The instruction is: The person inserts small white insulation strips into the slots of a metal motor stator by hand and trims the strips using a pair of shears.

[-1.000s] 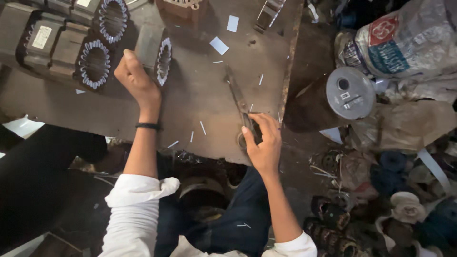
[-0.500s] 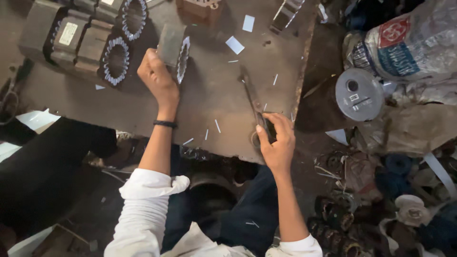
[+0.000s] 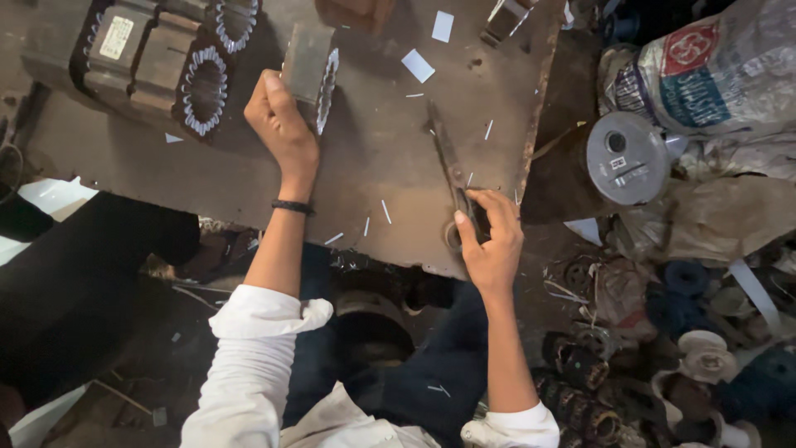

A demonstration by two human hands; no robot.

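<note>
Scissors (image 3: 450, 166) lie flat on the rusty metal table (image 3: 365, 166), blades pointing away, handles at the near edge. Right hand (image 3: 491, 241) curls over the handles, fingers closed around them. Left hand (image 3: 282, 124) is clenched on the near edge of a small motor core (image 3: 313, 70) standing on the table, just right of two bigger cores (image 3: 166, 62).

Your left hand (image 3: 282, 124) is closed around a grey motor stator core (image 3: 313, 68), a blocky laminated piece with white insulation slips ringing its round bore; it stands on edge on the rusty worktop (image 3: 373, 166), its bore face turned to your right. Your right hand (image 3: 491, 241) grips the looped handles of a long pair of dark metal scissors (image 3: 452, 170), lying flat near the worktop's near edge, blades shut and pointing away from you
</note>
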